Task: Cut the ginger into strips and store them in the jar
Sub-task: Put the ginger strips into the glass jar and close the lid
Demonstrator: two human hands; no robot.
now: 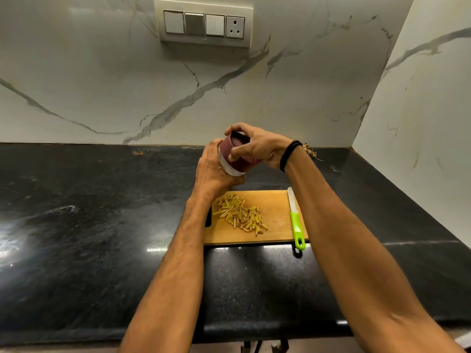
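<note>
Ginger strips lie cut on the board while both hands hold the jar

The ginger strips, yellow and short, lie in a loose pile on the left half of a wooden cutting board, none of them in a container. Beyond the board's far edge we see the jar held clear of the black stone worktop and tilted, its top leaning away toward the wall. The left hand grips the jar's clear body from the left and beneath, fingers wrapped round it. The right hand, a black band on its wrist, has its fingers and thumb curled round the maroon lid, which sits on the jar's mouth. We cannot tell what is inside the jar: the hands cover most of the clear wall. A knife with a white blade and a green handle lies along the board's right edge, blade pointing away from us, the handle's end jutting past the near edge over the worktop. Behind stands a white veined marble wall carrying a switch panel.
</note>
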